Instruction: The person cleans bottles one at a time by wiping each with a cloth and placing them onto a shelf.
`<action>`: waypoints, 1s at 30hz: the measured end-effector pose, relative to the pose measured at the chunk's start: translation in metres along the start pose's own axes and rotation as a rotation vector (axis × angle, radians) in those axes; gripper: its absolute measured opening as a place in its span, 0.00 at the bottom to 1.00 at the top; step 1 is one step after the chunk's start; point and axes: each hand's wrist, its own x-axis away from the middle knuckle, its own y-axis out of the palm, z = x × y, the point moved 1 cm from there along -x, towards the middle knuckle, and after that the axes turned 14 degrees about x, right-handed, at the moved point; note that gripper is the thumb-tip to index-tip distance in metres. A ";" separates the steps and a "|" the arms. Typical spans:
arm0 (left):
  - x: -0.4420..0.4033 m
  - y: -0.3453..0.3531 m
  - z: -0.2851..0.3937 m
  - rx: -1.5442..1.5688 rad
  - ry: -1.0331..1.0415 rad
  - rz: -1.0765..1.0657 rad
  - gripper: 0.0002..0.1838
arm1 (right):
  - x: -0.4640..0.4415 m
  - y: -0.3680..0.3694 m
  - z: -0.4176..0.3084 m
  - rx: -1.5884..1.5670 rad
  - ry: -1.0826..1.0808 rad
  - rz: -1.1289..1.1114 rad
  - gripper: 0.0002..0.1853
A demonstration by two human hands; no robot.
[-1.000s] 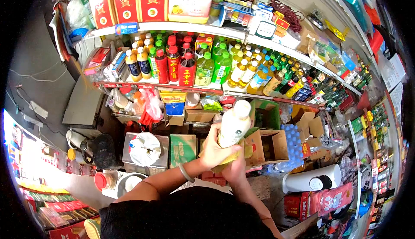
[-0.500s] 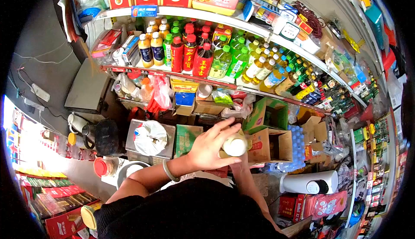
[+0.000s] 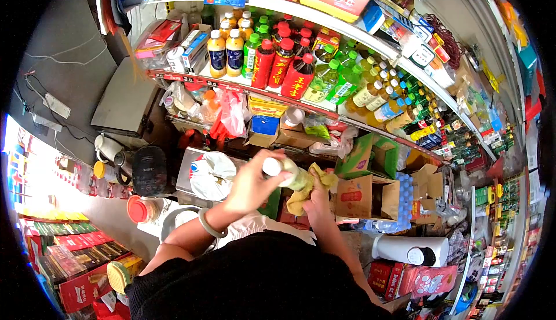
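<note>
Tilted in front of my body is a bottle point(image 3: 292, 177) with a white cap and pale yellowish-green contents. My left hand point(image 3: 250, 186) is wrapped round its upper part, just below the cap, and wears a light bangle on the wrist. A yellow cloth point(image 3: 296, 202) is bunched against the bottle's lower end. My right hand point(image 3: 318, 197) grips that cloth, pressing it to the bottle. The bottle's base is hidden by the cloth.
Ahead, a shelf holds rows of drink bottles point(image 3: 262, 62). Below stand open cardboard boxes point(image 3: 354, 195) and a white plastic bag point(image 3: 211, 175). A red-lidded jar point(image 3: 142, 209) is at the left, a white appliance point(image 3: 399, 249) at the right.
The bottle has tipped so its cap points left, and my left hand has shifted left with it. My right hand and the yellow cloth have come into plain sight. The view has shifted slightly.
</note>
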 end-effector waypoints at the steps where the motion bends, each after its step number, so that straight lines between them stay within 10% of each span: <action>1: -0.004 -0.012 0.002 0.033 -0.015 0.031 0.17 | 0.005 0.011 -0.003 0.055 0.009 0.024 0.15; 18: -0.187 -0.315 0.043 -0.346 0.658 0.631 0.10 | 0.014 -0.092 -0.015 0.010 0.052 -0.106 0.25; 30: -0.349 -0.316 -0.005 -0.590 0.839 0.492 0.16 | 0.042 -0.073 -0.001 -0.051 0.108 0.106 0.25</action>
